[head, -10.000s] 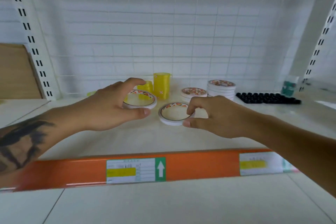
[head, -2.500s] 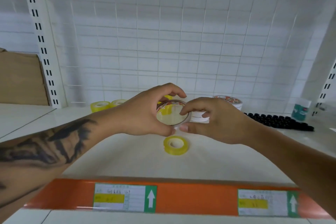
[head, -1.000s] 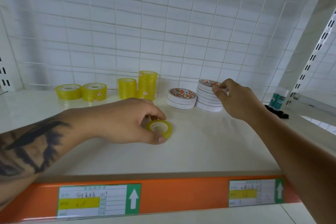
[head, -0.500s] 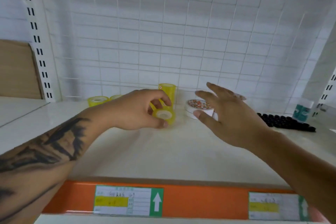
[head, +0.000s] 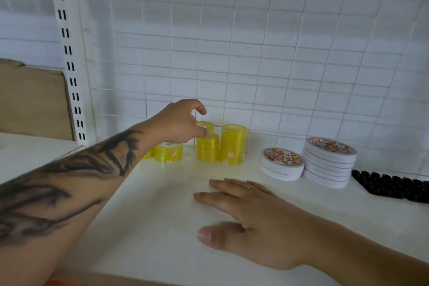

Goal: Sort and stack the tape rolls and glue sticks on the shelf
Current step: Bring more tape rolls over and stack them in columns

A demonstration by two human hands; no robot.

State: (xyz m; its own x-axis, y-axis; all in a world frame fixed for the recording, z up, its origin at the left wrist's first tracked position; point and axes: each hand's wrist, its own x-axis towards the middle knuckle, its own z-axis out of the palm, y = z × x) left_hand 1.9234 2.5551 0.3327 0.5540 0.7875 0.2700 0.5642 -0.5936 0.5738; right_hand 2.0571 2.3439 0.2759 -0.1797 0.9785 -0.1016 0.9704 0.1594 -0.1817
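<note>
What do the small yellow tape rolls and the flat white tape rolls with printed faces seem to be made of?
The small yellow tape rolls look like glossy translucent plastic film, since light glows through the stacked layers; the left hand holds one above the shorter stack. The flat white tape rolls with printed faces look matte and opaque, perhaps paper-backed or foam tape, with a printed label on top; the exact material stays unclear.

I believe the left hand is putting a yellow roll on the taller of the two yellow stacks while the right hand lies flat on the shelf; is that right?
Not quite. The head view shows the left hand holding the yellow roll over the shorter yellow stack, not the taller stack beside it. The right hand does lie flat on the shelf.
</note>
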